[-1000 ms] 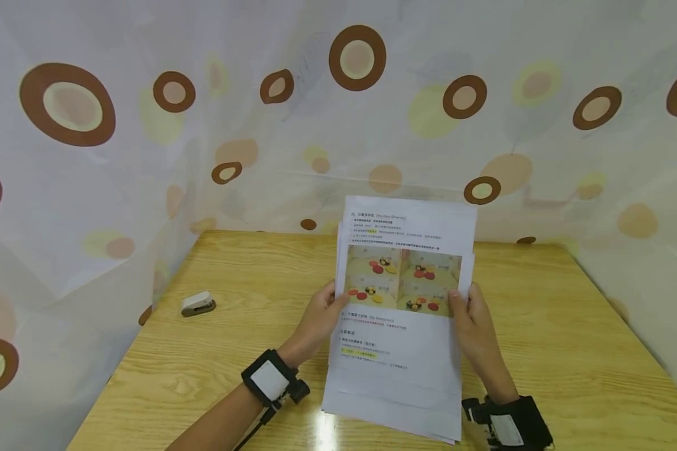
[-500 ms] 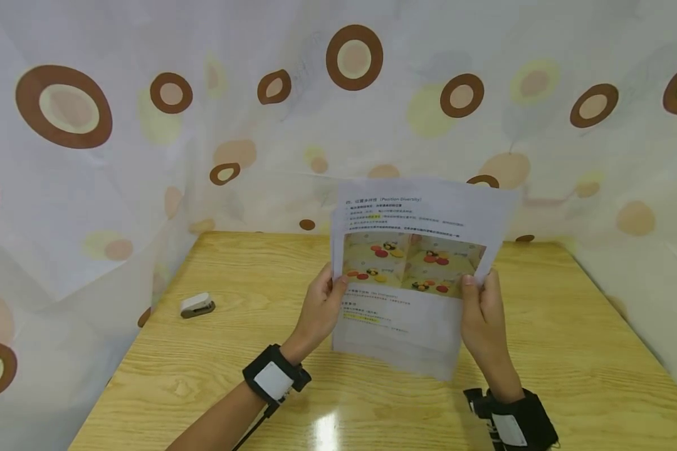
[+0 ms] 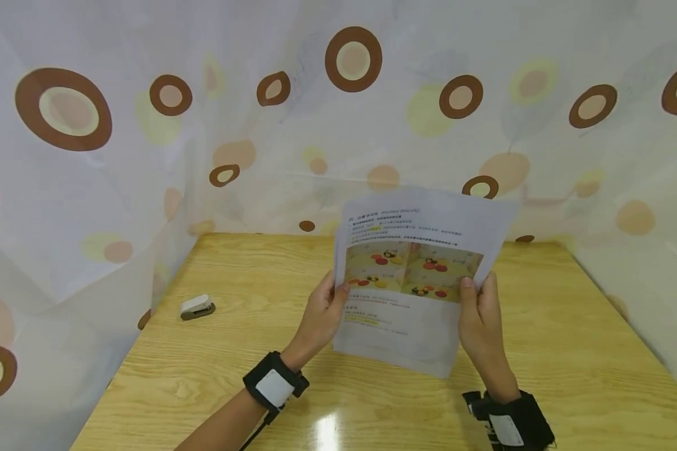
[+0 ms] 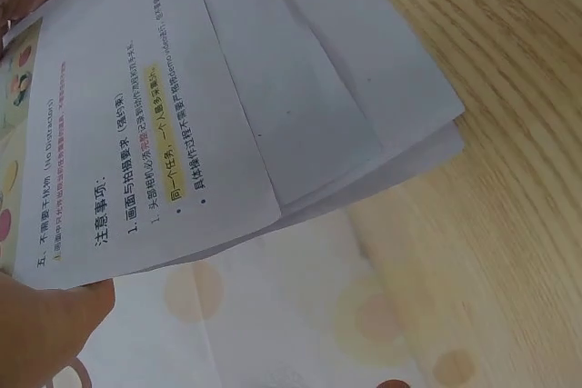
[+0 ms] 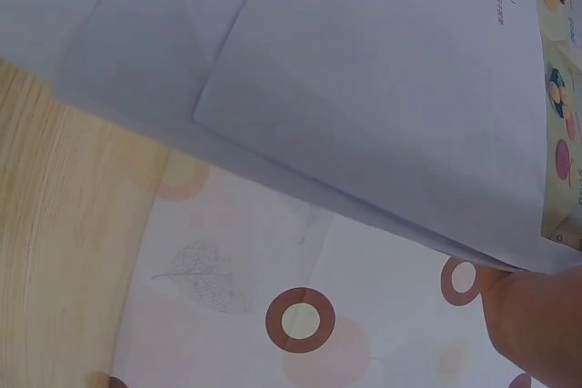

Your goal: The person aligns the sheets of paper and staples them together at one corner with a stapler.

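Both hands hold a small stack of printed paper sheets point(image 3: 395, 338) up over the wooden table, tilted toward the head camera. My left hand point(image 3: 321, 310) pinches the left edge, thumb on the front and fingers behind. On the right edge my right hand point(image 3: 479, 319) grips the same way. The top sheet carries text, yellow highlights and a block of four colour photos. In the left wrist view the sheets point(image 4: 182, 161) are staggered at their lower end, and several edges show. The right wrist view shows the paper corners point(image 5: 364, 115) similarly uneven.
A small white and grey stapler point(image 3: 197, 307) lies on the left of the wooden table point(image 3: 248, 269). A white curtain point(image 3: 293, 37) with brown circles hangs behind and at both sides. Black straps with cameras point(image 3: 273, 379) sit on the wrists.
Compared with a second ago, the stack is tilted and its lower edge has risen in the head view. My right hand shifted slightly right and up. Both hands still hold the sheets.
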The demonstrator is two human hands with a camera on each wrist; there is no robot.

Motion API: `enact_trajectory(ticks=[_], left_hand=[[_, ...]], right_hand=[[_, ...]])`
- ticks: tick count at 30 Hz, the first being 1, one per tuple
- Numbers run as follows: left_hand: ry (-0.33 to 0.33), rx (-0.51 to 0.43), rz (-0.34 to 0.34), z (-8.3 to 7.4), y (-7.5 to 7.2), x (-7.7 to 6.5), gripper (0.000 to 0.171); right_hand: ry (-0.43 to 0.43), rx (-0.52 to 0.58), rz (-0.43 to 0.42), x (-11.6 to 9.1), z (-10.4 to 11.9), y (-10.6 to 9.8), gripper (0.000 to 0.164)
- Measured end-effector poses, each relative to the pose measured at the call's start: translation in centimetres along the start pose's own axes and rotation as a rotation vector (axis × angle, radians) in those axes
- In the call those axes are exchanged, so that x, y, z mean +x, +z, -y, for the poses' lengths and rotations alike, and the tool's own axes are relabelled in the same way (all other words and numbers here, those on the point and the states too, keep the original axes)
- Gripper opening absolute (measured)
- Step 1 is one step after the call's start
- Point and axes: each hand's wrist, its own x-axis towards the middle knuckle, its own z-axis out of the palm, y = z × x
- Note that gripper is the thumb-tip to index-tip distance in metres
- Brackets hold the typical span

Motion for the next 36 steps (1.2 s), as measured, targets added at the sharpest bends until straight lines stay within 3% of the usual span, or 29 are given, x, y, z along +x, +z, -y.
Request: enact_trajectory(ticks=[5,18,28,36], left_hand=[[-0.015,0.037,-0.018,0.7,0.0,-0.4,0.036],[-0.099,0.025,-0.011,3.3,0.2,-1.9,0.036],[-0.019,0.001,-0.005,2.3,0.2,-1.1,0.038],[-0.028,-0.021,0.005,2.7,0.1,-0.9,0.040]], right_hand=[[-0.003,0.002,0.007,-0.1,-0.3,0.1,0.033],[0.105,-0.077,0.067,-2.3,-2.4,0.6,0.039],[-0.002,-0.026,0.046,-1.6,-1.9,0.9,0.039],[-0.053,0.058,0.050,-1.5,-2.6,1.2,0.036]])
